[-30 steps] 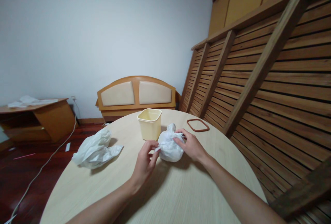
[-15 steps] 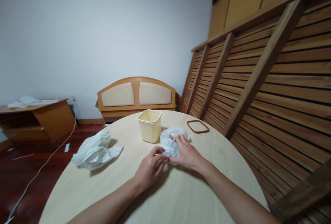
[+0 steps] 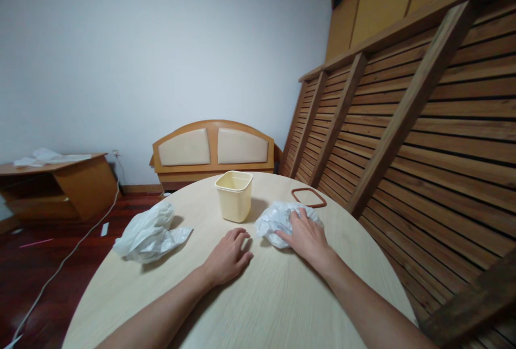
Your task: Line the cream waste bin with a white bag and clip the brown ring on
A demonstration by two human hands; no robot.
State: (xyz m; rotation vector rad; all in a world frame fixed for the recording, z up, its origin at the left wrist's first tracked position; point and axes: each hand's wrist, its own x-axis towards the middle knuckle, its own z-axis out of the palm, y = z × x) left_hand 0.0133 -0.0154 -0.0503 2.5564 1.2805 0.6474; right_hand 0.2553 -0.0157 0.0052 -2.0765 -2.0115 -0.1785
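A crumpled white plastic bag [image 3: 274, 221] lies on the round table under my right hand [image 3: 308, 236], whose fingers curl over it and grip its right side. My left hand [image 3: 229, 256] rests on the tabletop with its thumb apart from the fingers and nothing in it. Just beyond that hand stands a small pale yellow bin [image 3: 235, 204], upright, with no liner visible over its rim. Behind the bag lies a brown rounded-square ring [image 3: 296, 196], partly hidden by it.
At the left of the round table [image 3: 266, 306] is another bunched white plastic bag [image 3: 147, 236]. A headboard [image 3: 213, 147] stands behind the table, and slatted wood panels [image 3: 403, 139] lean along the right. A cable [image 3: 68, 257] runs over the floor beside a low cabinet [image 3: 84, 187].
My right hand has moved the crumpled bag to the right, towards the brown ring. My left hand has let go of the bag and drawn back slightly to the left.
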